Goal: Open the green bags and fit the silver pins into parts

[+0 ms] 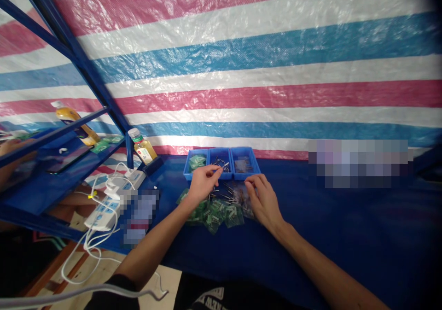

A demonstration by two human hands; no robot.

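My left hand (204, 181) is closed in a pinch in front of the blue bins, with a small thin light-coloured piece (225, 166) at its fingertips. My right hand (265, 199) is to the right, thumb and fingers curled close together; whatever they hold is too small to make out. Between the hands lie dark thin metal rods (226, 192) and clear small bags (246, 201). Nearer to me is a pile of green-tinted small bags (212, 214) with pale pieces inside. The three joined blue bins (208, 162) contain green bags, thin rods and clear bags.
On the left stand a drink bottle (143, 148) and a white power strip (101, 213) with tangled cables, beside a blurred phone-like object (140, 218). A blue metal frame (86, 77) rises there, with another person's hand (14, 149) beyond. Striped sheeting (258, 93) hangs behind the blue tabletop (311, 218).
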